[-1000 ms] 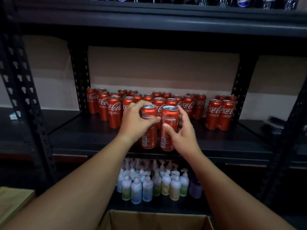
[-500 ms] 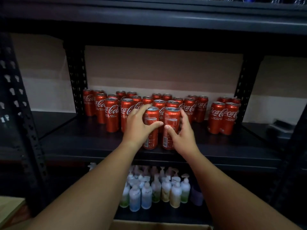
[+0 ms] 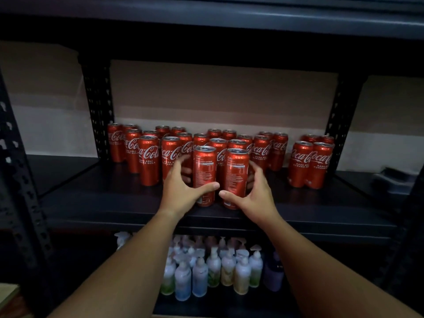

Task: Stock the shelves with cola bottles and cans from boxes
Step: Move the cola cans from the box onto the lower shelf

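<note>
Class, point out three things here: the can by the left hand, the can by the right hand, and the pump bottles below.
Left can (image 3: 205, 171), head view: label side.
Right can (image 3: 236, 175), head view: label side.
Pump bottles (image 3: 213, 269), head view: one bottle's body.

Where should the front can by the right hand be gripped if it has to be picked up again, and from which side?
Take the front right can around its mid-body from the front and right. It stands upright at the shelf edge, with the front left can close on its left and more cans behind, so those sides are crowded. The right hand already cups it there, thumb in front.
</note>
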A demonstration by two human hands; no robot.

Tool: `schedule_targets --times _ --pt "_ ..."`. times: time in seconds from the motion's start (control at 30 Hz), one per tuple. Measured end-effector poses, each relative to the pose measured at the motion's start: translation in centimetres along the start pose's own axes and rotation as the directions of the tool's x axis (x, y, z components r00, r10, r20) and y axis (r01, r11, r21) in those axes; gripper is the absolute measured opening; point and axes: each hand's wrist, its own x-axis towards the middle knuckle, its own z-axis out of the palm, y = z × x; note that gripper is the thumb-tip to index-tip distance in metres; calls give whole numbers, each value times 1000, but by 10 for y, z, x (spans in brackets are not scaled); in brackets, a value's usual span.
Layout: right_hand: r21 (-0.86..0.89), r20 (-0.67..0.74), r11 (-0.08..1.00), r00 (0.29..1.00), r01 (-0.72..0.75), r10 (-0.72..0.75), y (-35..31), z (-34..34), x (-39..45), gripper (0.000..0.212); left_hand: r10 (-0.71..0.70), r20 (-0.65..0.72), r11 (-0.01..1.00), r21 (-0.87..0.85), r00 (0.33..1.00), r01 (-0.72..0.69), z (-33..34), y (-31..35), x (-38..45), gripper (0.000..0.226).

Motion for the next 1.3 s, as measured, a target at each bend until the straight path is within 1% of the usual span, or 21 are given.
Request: schedule_targets --times 0.13,0.3,0.47,0.57,0.63,0.7,0.77,0.83,1.0,1.1,1.17,1.23,1.3 --pt "41 1 999 1000 -24 24 3 2 0 106 -33 46 998 -59 998 36 2 -5 -4 84" --pt "53 -23 998 999 -30 31 4 1 0 102 -49 56 995 -83 997 54 1 -9 -2 72" --pt "58 -23 997 998 -51 52 7 0 1 86 -42 73 995 -83 996 48 0 -13 -1 54" --pt "64 -23 996 998 -58 60 7 0 1 91 -34 97 996 -85 995 42 0 -13 -2 56" --pt "51 -14 997 998 -58 59 3 3 -2 104 -27 103 997 -66 994 34 1 -11 -4 68" --pt "19 -41 997 996 -73 74 3 7 -3 114 -13 84 1000 -9 996 14 3 -10 -4 76" --pt "-16 -53 997 996 -77 76 3 9 -3 112 2 57 999 38 998 -4 4 -10 -4 73" --pt "-25 -56 996 995 -86 84 4 9 -2 107 4 42 999 41 999 -6 4 -11 -4 68" --pt "5 -47 996 995 -88 88 5 4 -2 98 -28 91 998 -55 995 33 1 -12 -4 62" --pt "22 -29 996 996 -82 82 3 1 -3 106 -33 124 994 -98 992 46 0 -15 -3 63" --pt "27 -27 996 996 -88 89 -1 1 -5 115 -24 119 994 -100 993 36 2 -14 -4 68" --pt "2 -53 996 995 -86 86 -4 5 -6 122 -11 87 997 -69 996 17 3 -10 -7 73" --pt "-17 -63 996 994 -88 87 -3 7 -6 124 9 44 1000 -1 999 -9 5 -8 -7 74"
